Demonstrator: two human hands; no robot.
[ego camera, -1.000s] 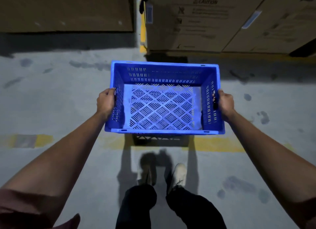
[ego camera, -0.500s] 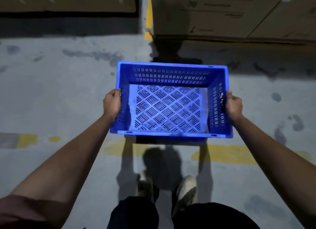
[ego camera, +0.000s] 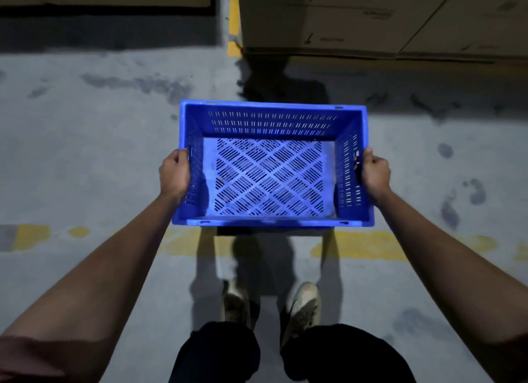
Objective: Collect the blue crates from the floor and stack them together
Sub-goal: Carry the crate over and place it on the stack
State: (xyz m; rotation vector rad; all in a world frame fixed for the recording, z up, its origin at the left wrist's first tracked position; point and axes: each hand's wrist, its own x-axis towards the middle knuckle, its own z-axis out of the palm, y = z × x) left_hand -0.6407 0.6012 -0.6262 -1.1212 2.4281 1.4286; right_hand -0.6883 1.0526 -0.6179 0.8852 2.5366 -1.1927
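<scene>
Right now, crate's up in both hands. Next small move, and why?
Probably keep carrying it level toward wherever the stack is: the left hand and right hand grip opposite sides of the empty blue crate, held off the floor, and no other crate shows here.

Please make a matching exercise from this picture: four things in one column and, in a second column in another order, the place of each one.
Things
1. blue crate
2. left hand
3. cardboard boxes
4. yellow floor line

Places
A. on the floor below the crate's near edge
B. gripping the crate's left wall
C. standing beyond the crate, at the top of the view
D. held in the air between both hands

Pairs: 1-D, 2-B, 3-C, 4-A. The right hand grips the opposite wall.
</scene>
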